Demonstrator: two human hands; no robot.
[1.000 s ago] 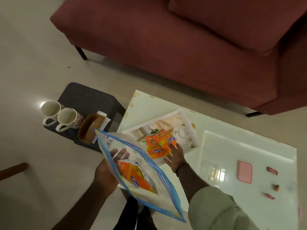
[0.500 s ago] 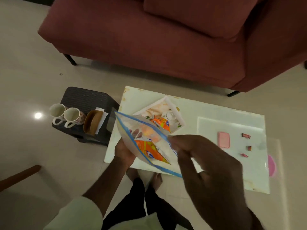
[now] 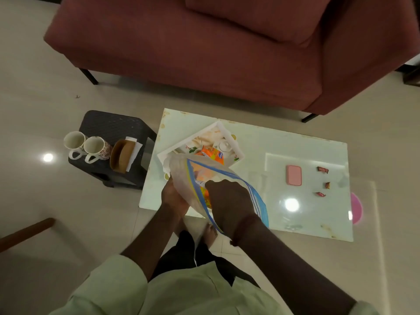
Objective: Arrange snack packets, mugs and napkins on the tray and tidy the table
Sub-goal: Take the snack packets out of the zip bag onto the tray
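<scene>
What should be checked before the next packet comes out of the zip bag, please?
1. Bag supported: ok, the left hand holds the zip bag from below.
2. Bag mouth open: ok, the right hand reaches inside it.
3. Grip on the packet in the bag: cannot tell, the fingers are hidden.
4. Room on the tray: ok, an orange packet already lies there with bare floor beside it.
5. Mugs on the tray: not ok, both stand on the dark stool.
6. Table tidy: not ok, three wrappers and a pink case remain.
</scene>
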